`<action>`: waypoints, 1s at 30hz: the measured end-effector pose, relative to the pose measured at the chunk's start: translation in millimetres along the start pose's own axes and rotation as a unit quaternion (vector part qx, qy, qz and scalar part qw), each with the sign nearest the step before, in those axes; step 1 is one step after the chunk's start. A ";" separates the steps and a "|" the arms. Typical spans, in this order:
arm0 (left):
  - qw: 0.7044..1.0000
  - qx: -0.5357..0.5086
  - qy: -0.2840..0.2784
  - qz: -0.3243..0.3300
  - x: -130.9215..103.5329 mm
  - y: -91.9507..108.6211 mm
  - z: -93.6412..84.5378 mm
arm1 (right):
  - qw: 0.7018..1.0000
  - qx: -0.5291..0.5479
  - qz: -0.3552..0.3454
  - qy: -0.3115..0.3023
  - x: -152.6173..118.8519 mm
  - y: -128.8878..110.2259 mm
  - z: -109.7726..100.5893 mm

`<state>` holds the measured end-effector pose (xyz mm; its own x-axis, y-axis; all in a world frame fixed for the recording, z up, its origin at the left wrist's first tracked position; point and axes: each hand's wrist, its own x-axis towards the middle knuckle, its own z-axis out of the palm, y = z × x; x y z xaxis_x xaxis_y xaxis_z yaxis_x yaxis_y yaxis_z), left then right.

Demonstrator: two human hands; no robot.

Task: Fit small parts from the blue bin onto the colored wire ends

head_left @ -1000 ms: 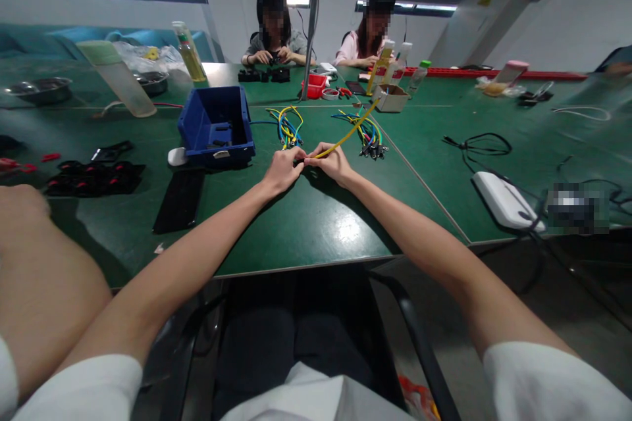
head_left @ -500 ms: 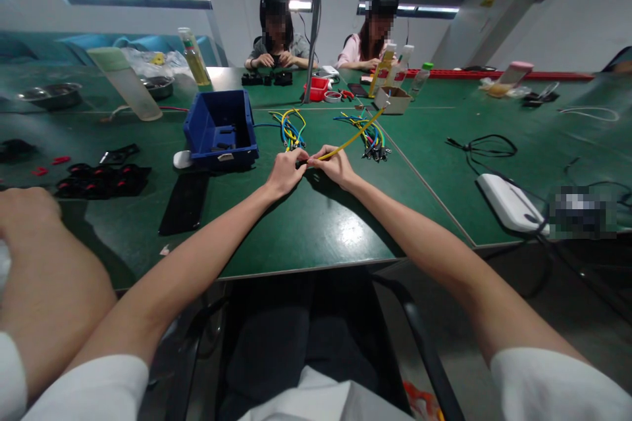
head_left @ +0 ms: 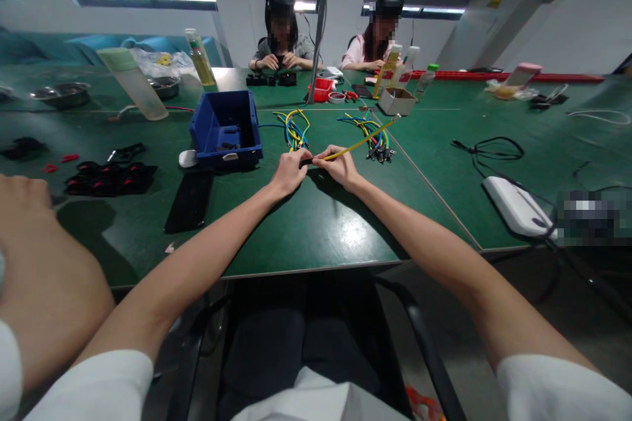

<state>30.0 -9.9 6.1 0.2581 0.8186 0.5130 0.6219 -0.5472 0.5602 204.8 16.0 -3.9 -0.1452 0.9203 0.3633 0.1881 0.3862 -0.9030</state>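
My left hand (head_left: pixel 290 171) pinches a short black sleeve (head_left: pixel 307 162) at one end of a yellow wire. My right hand (head_left: pixel 338 164) is closed on the yellow wire (head_left: pixel 363 141) just beside the sleeve. The wire's far end sticks out to the upper right, with a small terminal at its tip. Behind my left hand lies a bundle of yellow, blue and green wires (head_left: pixel 297 129). A second wire bundle (head_left: pixel 379 145) with dark ends lies to the right. A blue bin (head_left: pixel 226 155) holding small black pieces stands left of my hands.
A black phone (head_left: pixel 189 202) lies near the bin, and black parts (head_left: pixel 111 179) sit further left. Another person's arm (head_left: pixel 49 263) rests at the left edge. A white power bank (head_left: pixel 516 205) with cables lies right. Two people work across the table beyond bottles and a small box (head_left: pixel 396 102).
The black sleeve now shows more plainly between my two hands, and the wire tilts slightly lower. The whole view has shifted a little.
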 end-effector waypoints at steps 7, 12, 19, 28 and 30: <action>1.000 -0.009 -0.008 0.009 -0.5 0.6 -1.3 | 1.000 -0.015 -0.019 -0.002 -0.6 -2.3 -0.7; 1.000 -0.024 -0.013 0.001 -0.2 0.7 -0.2 | 0.999 -0.021 -0.025 -0.005 -1.0 -5.4 -1.8; 1.000 -0.014 -0.012 0.015 -0.9 0.8 -0.5 | 0.999 -0.030 -0.022 -0.002 -1.9 -7.2 -1.7; 1.000 -0.022 0.005 0.021 -1.6 -1.5 2.5 | 0.999 -0.043 -0.021 -0.004 -2.3 -9.8 -3.8; 1.000 -0.019 0.005 0.023 -1.8 -0.9 1.6 | 0.999 -0.044 -0.016 -0.005 -2.2 -9.3 -3.5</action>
<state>30.2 -10.6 3.7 0.2784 0.7910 0.5449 0.5811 -0.5904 0.5601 206.8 10.5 4.5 -0.1627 0.9068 0.3890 0.2669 0.4200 -0.8674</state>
